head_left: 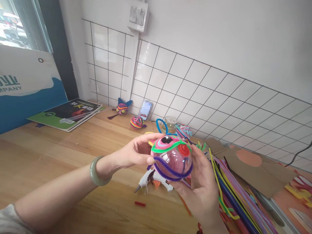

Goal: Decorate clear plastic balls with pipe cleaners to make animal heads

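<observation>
Between my two hands is a clear plastic ball [172,161] with pipe cleaners on its surface: pink and green round a black eye, a red coil and a purple band. My left hand [137,151] grips its left side, thumb at the purple band. Around its right side and underside curl the fingers and thumb of my right hand [202,182]. A blue pipe-cleaner loop [161,126] rises behind the ball; whether it is attached is unclear. Below, partly hidden, a white glue gun [147,178] lies on the wooden table [97,195].
Bundled coloured pipe cleaners [240,191] and cardboard [258,169] lie at the right. Two decorated balls, one with blue ears [122,109] and one striped [136,123], stand near a phone [146,109] and glass jar [170,122]. Magazines [73,113] lie left. A red piece [140,204] lies in front.
</observation>
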`<state>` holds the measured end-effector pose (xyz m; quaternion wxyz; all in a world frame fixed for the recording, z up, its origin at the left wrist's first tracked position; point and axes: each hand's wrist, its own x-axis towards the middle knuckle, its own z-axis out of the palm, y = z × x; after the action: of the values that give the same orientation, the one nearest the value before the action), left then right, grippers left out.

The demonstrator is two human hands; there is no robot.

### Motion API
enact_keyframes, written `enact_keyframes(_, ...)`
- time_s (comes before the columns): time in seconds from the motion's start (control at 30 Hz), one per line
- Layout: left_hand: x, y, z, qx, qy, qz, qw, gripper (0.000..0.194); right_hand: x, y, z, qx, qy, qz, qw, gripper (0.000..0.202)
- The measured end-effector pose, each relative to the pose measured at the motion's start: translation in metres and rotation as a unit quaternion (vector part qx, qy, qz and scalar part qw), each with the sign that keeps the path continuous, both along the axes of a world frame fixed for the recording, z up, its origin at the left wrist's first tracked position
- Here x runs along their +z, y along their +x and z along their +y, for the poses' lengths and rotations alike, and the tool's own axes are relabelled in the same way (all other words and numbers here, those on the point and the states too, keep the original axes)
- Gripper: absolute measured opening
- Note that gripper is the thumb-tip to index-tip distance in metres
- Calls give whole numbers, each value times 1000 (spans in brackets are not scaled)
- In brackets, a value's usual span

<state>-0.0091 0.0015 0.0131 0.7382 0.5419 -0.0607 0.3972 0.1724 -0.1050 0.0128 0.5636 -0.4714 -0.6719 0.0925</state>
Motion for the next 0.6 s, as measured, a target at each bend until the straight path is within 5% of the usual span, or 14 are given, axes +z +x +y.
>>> enact_keyframes(0.6, -9, -2, 9, 96, 82, 32, 991, 56, -6, 16, 15, 10, -9, -16, 1000, 78)
